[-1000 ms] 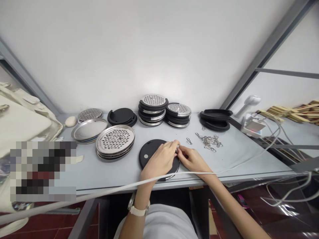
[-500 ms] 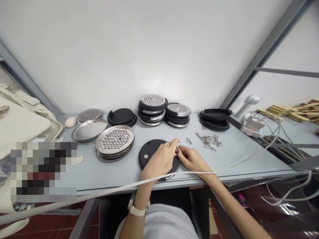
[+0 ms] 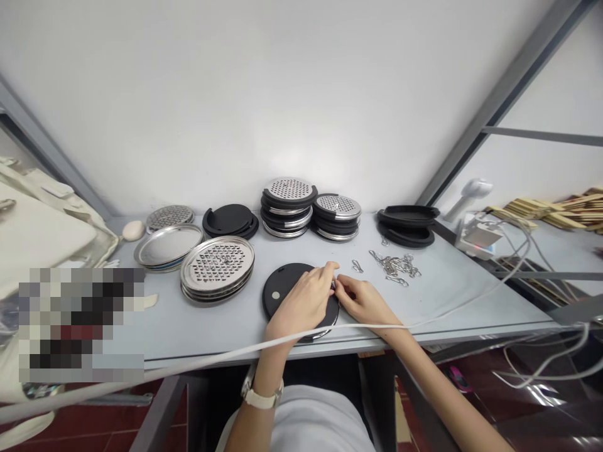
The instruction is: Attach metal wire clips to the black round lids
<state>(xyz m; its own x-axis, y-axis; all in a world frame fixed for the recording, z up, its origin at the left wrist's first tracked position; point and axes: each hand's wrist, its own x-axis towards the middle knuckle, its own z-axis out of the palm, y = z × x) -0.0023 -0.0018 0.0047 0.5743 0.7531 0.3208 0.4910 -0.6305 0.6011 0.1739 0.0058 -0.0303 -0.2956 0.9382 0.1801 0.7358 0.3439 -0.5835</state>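
Observation:
A round black disc (image 3: 281,309) lies flat near the front edge of the table, with a pale round spot on top and shiny metal showing along its lower right rim. Across its right half rests my left hand (image 3: 304,300), its fingers bent over the right side and gripping it. My right hand (image 3: 360,297) is closed in a pinch against that same side; whatever its fingertips hold is hidden. Just beyond the hands is a loose metal wire clip (image 3: 357,267), and a tangled pile of similar clips (image 3: 398,266) lies farther right.
Metal grater plates (image 3: 217,267) are stacked at left beside plain metal discs (image 3: 169,245). Along the wall stand stacks of black-ringed graters (image 3: 289,207) and black round bases (image 3: 407,226). A white cable (image 3: 226,358) crosses in front of my forearms. A power strip (image 3: 478,235) sits at right.

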